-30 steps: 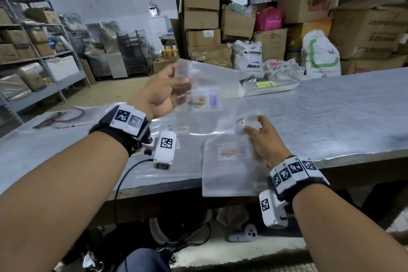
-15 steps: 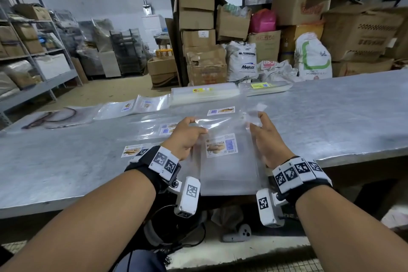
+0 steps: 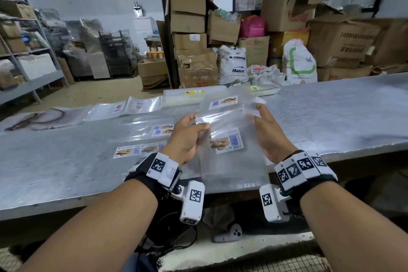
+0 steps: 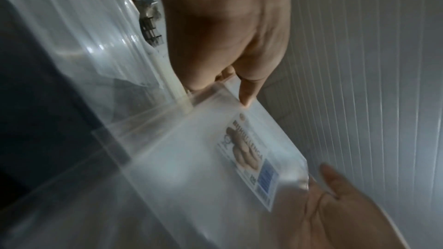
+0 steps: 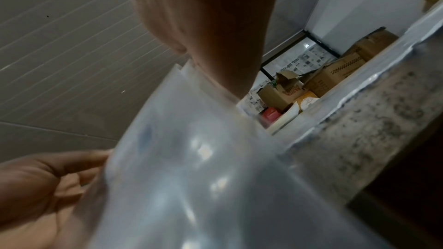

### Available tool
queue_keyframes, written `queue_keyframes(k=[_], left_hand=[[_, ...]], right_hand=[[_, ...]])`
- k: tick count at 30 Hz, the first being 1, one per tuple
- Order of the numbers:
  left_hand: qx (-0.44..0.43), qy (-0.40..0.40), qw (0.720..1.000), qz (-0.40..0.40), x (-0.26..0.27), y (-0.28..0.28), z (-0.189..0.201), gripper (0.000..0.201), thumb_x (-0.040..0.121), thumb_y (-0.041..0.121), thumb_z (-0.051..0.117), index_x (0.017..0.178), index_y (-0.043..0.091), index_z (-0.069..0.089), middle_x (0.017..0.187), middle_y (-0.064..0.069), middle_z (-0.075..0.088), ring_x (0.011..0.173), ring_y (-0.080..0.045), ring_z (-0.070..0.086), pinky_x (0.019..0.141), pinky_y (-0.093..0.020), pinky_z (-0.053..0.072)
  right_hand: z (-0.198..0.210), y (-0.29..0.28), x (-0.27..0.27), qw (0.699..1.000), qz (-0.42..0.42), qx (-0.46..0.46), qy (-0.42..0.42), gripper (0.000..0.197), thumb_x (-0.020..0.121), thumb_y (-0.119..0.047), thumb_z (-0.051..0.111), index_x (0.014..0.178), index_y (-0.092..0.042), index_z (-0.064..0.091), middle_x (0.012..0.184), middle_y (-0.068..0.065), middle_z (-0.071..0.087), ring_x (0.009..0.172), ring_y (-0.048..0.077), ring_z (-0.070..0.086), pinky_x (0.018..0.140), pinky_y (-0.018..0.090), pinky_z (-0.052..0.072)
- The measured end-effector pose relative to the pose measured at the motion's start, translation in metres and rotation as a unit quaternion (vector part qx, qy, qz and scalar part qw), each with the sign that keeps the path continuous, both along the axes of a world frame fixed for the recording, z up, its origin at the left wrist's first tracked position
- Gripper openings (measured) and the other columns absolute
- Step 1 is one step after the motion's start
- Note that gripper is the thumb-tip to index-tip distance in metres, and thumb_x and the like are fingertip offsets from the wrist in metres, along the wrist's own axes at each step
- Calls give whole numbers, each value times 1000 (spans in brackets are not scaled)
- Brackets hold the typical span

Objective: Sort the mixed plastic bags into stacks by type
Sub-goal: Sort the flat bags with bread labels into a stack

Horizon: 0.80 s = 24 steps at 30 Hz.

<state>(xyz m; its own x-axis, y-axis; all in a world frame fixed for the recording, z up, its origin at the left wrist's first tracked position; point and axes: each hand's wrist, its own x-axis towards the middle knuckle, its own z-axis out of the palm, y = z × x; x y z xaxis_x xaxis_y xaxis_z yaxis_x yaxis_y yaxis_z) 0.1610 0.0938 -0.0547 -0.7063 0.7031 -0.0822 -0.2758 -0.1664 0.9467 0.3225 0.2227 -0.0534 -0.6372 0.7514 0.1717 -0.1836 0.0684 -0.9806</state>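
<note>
Blurring label [image 4: 249, 160] behind clear bag [image 3: 231, 161]

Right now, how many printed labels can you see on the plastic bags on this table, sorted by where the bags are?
Labels on the held bags, between left hand and right hand: 2
Labels on the loose bags left of the hands: 6
Labels on the far stacks: 2
Total: 10

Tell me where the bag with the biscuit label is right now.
In the head view, the biscuit-label bag is centre, raised over the table's near edge, held between the left hand and right hand.
</note>
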Motion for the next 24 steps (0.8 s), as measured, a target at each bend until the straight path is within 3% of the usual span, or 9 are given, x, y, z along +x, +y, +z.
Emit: queue_keyframes(k=[3, 6, 8, 11, 14, 16, 18, 21, 24], left_hand=[[11, 50, 998, 31, 4, 1, -5, 60, 89, -11, 68, 141, 13, 50, 112, -7, 60, 99, -21, 64, 69, -24, 60], [11, 103, 994, 31, 11, 1, -7, 58, 89, -8, 70, 139, 17, 52, 118, -9, 58, 99, -19, 65, 66, -18, 56], [4, 131, 991, 28, 14, 0, -7, 62, 89, -3, 72, 143, 18, 51, 126, -10, 59, 106, -22, 66, 71, -22, 56], [-8, 111, 994, 20, 18, -1, -6, 66, 91, 6, 74, 148, 18, 45, 131, -5, 55, 109, -17, 63, 73, -21, 53], [-33, 11, 998, -43, 21, -6, 2, 34, 93, 22, 74, 123, 8, 66, 115, -12, 69, 106, -26, 66, 84, -31, 53], [-36, -29, 995, -91, 24, -11, 6, 30, 94, 27, 71, 113, 5, 73, 108, -19, 75, 102, -35, 71, 91, -41, 57], [-28, -27, 995, -92, 25, -10, 8, 31, 96, 26, 68, 118, 4, 72, 112, -21, 74, 107, -39, 71, 102, -51, 54], [-3, -20, 998, -62, 27, -9, 11, 29, 98, 18, 66, 121, 2, 68, 114, -19, 74, 110, -40, 70, 104, -58, 50], [3, 7, 998, -60, 29, -11, 10, 30, 97, 16, 66, 124, 3, 66, 114, -18, 75, 110, -39, 70, 104, -58, 50]], right_hand=[[5, -4, 6, 996, -40, -70, 24, 37, 106, -43, 47, 119, -15, 68, 101, -2, 75, 98, 16, 68, 95, 34, 51], [8, -6, 6, 998, -54, -18, -13, 52, 99, -61, 50, 127, -18, 61, 121, 4, 68, 112, 26, 66, 107, 47, 47], [9, -8, 7, 998, -58, 24, -27, 49, 100, -47, 59, 142, -23, 49, 133, 5, 63, 119, 28, 64, 107, 52, 49], [13, -8, 13, 998, -48, 47, 6, 18, 103, -30, 60, 119, -25, 59, 109, 11, 73, 100, 27, 72, 93, 51, 58], [22, -11, 19, 997, -38, 58, 46, 7, 104, -22, 58, 108, -27, 61, 94, 9, 75, 90, 26, 73, 77, 40, 62], [27, -16, 22, 996, -31, 63, 57, 8, 104, -21, 56, 105, -28, 61, 86, 7, 75, 83, 25, 74, 69, 35, 60], [28, -17, 21, 996, -32, 66, 46, 9, 104, -29, 58, 112, -29, 62, 96, 7, 75, 91, 24, 73, 78, 39, 60], [23, -16, 17, 998, -36, 57, 14, 69, 89, -62, 66, 147, -29, 47, 143, 4, 59, 128, 21, 59, 110, 49, 48], [20, -18, 17, 998, -42, 44, 24, 75, 97, -52, 60, 159, -26, 29, 160, 0, 41, 140, 18, 48, 117, 47, 40]])
